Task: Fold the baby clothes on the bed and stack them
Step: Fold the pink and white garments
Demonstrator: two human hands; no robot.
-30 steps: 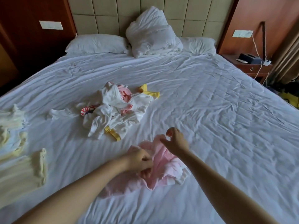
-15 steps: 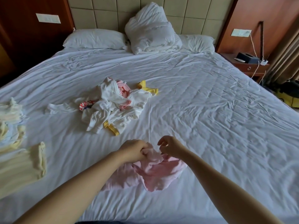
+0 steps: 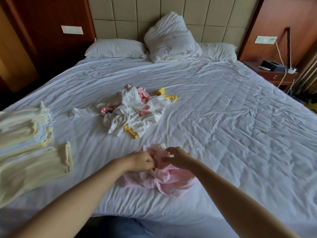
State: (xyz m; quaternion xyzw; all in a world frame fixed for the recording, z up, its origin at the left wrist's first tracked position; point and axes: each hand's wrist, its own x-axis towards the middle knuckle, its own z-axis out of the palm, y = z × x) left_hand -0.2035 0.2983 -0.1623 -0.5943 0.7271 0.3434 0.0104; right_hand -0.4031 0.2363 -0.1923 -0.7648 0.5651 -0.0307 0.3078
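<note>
Though near pink garment (image 3: 171,179), heap (image 3: 132,112) apart.

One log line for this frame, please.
stage: pink garment bunched, not yet folded | left hand: grips it | right hand: pinches it | unfolded pile: beyond it | folded stack: far left

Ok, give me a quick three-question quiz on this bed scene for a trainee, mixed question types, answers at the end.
1. True or false: the pink garment is already folded flat.
2. On which side of the bed does the folded stack lie? A left, B right, C far end.
3. Fill in: the unfolded pile is mostly ___ in colour.
Key: 1 false; 2 A; 3 white.
</note>
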